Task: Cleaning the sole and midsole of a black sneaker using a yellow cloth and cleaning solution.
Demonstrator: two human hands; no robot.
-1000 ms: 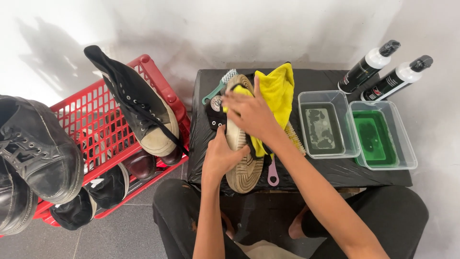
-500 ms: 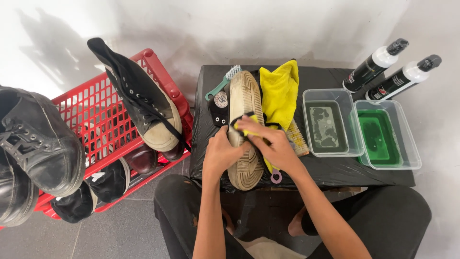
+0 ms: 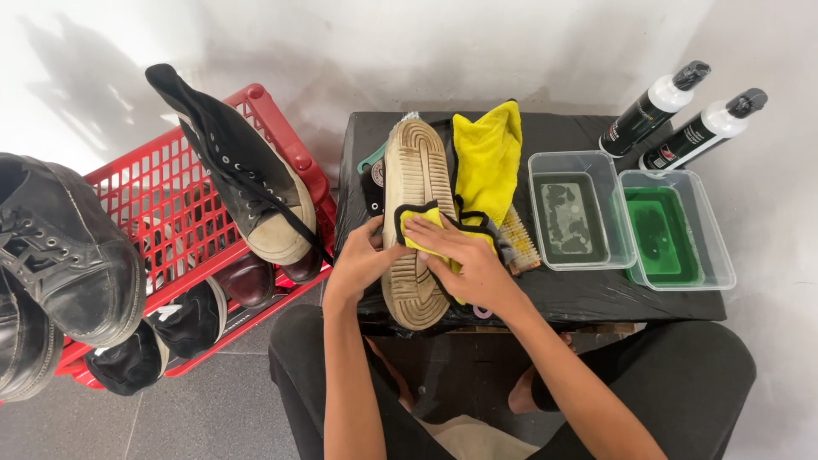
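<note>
Beside trays (image 3: 582, 162), brush (image 3: 520, 240), red crate (image 3: 281, 153)

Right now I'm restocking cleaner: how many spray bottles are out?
2. Both lie side by side on the floor at the table's far right corner, one bottle nearer the wall, the other bottle beside the green-water tub.

left hand (image 3: 362, 260) grips sneaker (image 3: 415, 213) sole-up | right hand (image 3: 464, 255) presses yellow cloth (image 3: 487, 158) on sole
</note>
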